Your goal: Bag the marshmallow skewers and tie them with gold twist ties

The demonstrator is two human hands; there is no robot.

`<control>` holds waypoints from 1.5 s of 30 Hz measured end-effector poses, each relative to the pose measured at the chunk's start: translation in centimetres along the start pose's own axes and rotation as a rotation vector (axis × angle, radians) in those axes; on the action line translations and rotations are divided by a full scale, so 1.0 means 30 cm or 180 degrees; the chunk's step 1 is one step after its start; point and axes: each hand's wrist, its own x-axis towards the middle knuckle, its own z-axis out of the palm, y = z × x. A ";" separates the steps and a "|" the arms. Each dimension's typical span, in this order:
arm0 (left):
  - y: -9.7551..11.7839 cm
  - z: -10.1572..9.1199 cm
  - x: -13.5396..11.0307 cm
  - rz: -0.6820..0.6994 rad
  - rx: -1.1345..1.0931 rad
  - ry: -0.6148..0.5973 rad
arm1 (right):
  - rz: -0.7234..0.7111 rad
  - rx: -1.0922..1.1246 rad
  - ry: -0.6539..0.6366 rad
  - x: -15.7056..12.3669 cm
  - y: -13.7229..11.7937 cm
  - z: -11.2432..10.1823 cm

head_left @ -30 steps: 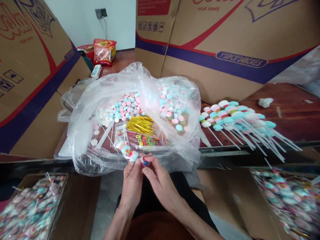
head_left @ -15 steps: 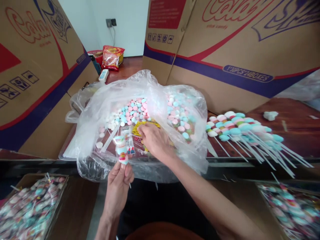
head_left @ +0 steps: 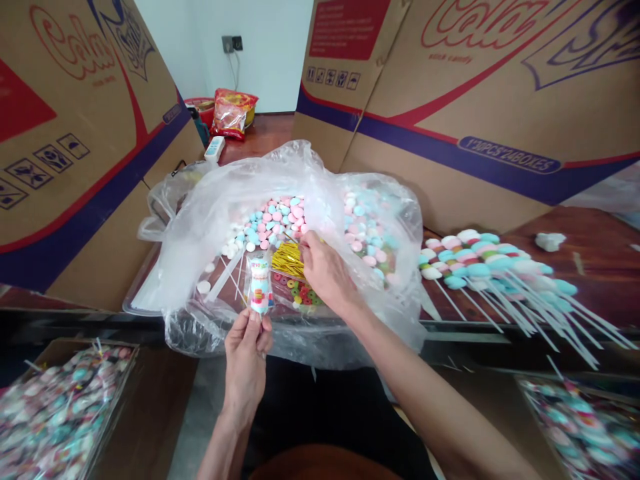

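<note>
the lolly [head_left: 261, 288], in its clear sleeve, is pinched at the stick by the left hand [head_left: 247, 350] and held upright just in front of the bag [head_left: 220, 200], so that the sleeve's loose mouth is gathered low at the fingers. the right hand [head_left: 325, 270] is laid inside the opened bag with its fingertips drawn together at the gold ties [head_left: 287, 259]; whether a tie is gripped cannot be told. the bag is spread wide over a tray [head_left: 137, 293], so that loose sweets, rings and ties are kept within reach.

a dark wooden table [head_left: 590, 227] is seen beneath, with unwrapped skewers [head_left: 480, 257] fanned out to the right, heads together. printed cartons [head_left: 90, 167] are stood around as walls. boxes of wrapped lollies [head_left: 60, 407] are set low at both sides. a snack packet [head_left: 233, 113] and a remote [head_left: 215, 148] are left at the far end, under a socket [head_left: 233, 44] on a white wall.
</note>
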 end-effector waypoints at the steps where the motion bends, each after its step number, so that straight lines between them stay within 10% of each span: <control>1: -0.002 0.006 -0.001 0.0056 0.0082 0.0018 | -0.0038 0.0546 0.0053 -0.033 -0.007 -0.011; 11: -0.081 0.050 -0.054 0.0408 0.0924 -0.0119 | 0.0839 0.2801 -0.0521 -0.360 -0.030 0.067; 20: -0.085 0.097 -0.061 0.0508 0.0856 -0.0451 | 0.0697 0.2513 -0.0065 -0.384 -0.019 0.045; 30: -0.003 0.091 -0.034 -0.2012 -0.0471 -0.1294 | -0.0142 0.2572 -0.0455 -0.389 0.025 -0.029; 39: -0.076 0.117 -0.104 0.0327 0.1511 -0.0582 | 0.0171 0.1708 -0.0025 -0.409 0.012 -0.006; 45: -0.052 0.111 -0.071 -0.0519 0.0696 -0.0554 | 0.0455 0.2326 -0.0410 -0.408 0.011 -0.029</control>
